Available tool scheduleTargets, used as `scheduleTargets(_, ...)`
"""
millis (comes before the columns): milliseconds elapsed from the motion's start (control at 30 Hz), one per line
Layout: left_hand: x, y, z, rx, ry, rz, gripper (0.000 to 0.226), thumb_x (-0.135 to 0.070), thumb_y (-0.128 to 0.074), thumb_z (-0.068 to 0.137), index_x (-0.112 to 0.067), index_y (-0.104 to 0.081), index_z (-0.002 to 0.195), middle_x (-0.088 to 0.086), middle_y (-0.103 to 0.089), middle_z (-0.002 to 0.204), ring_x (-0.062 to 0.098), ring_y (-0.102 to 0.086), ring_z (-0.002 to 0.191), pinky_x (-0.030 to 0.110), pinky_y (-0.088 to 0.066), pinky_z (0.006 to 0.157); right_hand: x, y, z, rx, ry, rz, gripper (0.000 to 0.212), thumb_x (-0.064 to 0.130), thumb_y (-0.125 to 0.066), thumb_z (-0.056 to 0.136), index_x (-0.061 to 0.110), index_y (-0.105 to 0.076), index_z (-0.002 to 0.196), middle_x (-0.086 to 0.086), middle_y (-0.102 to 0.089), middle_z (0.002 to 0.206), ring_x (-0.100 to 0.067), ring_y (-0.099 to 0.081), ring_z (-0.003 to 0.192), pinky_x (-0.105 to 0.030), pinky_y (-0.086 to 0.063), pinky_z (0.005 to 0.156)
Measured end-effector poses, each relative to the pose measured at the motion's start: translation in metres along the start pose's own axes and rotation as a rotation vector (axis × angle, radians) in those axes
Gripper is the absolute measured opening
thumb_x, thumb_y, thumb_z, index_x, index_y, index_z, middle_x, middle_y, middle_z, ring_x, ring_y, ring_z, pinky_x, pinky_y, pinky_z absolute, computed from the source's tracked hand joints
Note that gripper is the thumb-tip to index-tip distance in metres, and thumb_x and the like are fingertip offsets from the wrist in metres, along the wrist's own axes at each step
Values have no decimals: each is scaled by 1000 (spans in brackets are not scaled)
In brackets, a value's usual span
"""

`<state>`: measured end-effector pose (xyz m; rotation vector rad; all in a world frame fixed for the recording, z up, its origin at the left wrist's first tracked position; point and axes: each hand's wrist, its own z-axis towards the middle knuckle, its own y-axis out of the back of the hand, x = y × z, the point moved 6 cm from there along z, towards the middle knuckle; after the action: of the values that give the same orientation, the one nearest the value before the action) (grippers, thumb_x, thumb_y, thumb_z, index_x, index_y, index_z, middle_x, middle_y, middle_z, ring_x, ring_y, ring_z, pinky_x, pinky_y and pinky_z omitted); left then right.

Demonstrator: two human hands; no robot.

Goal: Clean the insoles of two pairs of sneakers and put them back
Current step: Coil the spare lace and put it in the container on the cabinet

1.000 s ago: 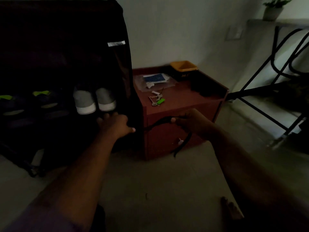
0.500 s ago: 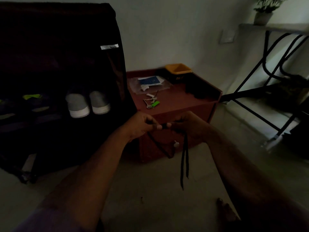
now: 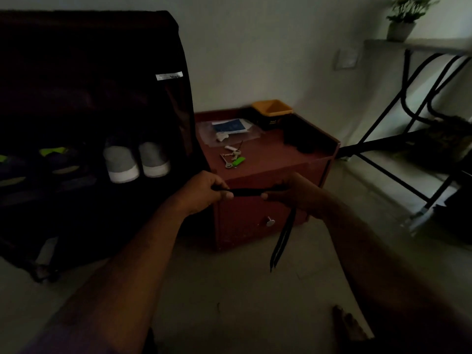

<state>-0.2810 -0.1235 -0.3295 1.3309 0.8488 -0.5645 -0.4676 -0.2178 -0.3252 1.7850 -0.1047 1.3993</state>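
Head view, dim room, one entry per item.

Left hand (image 3: 204, 191): fingers curled, pinching one end of a black strap (image 3: 245, 192), seemingly a doubled lace or cord; identity uncertain in the gloom.

Right hand (image 3: 293, 194): fingers curled round the other end; two loose tails hang down from it toward the floor (image 3: 242, 290).

Strap: held taut and level between both hands, in front of the red cabinet (image 3: 268, 175).

Grey sneakers (image 3: 136, 162): one pair, toes outward, on a shelf of the dark shoe rack (image 3: 89, 72), just left of the cabinet. A second pair with green accents (image 3: 53, 159) sits further left, barely legible.

Cabinet top: keys with a green tag (image 3: 233, 159), a blue card in a clear sleeve (image 3: 229, 127), a yellow-lidded tub (image 3: 272, 109), a dark object beside it, unidentifiable.

Step, by judgement: preparatory. No insole is out, and both pairs sit on the rack. The next move calls for freeing the hands of the strap and drawing out a sneaker.

Obscured: insoles not visible; rack's upper shelves lost in shadow; sneaker heels hidden; something at the lower right edge is cut off and unclear.
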Motion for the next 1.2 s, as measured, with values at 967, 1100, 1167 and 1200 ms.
scheduleTargets(967,-28,-109,-2,146,20,-461,27,-8,-43,103,3,-52,126,4,-55,109,1,-57,92,7,-48,66,37,4,0,-381,208,309,15,20,-60,93,25,-69,82,19,-63,66,7,-54,60,-14,-42,57)
scheduleTargets(1100,-27,-108,-1,162,-15,-469,25,-8,-42,103,-2,-57,122,-3,-59,104,-13,-60,81,7,-48,71,22,38,-1,-648,151,447,24,26,-61,92,7,-70,80,-18,-61,76,-18,-54,72,-34,-43,66)
scheduleTargets(1167,-18,-99,3,121,-16,-441,19,-8,-42,103,-3,-60,103,3,-65,95,-5,-65,79,14,-49,74,-1,60,-5,-784,83,534,23,30,-62,91,17,-70,74,-14,-61,75,-22,-54,70,-37,-43,65)
scheduleTargets(1200,-15,-95,5,109,-5,-429,19,-10,-42,104,-3,-59,97,6,-65,88,3,-66,77,16,-50,74,-11,70,-7,-826,53,539,25,35,-63,90,18,-70,72,-13,-61,74,-23,-54,68,-37,-43,63)
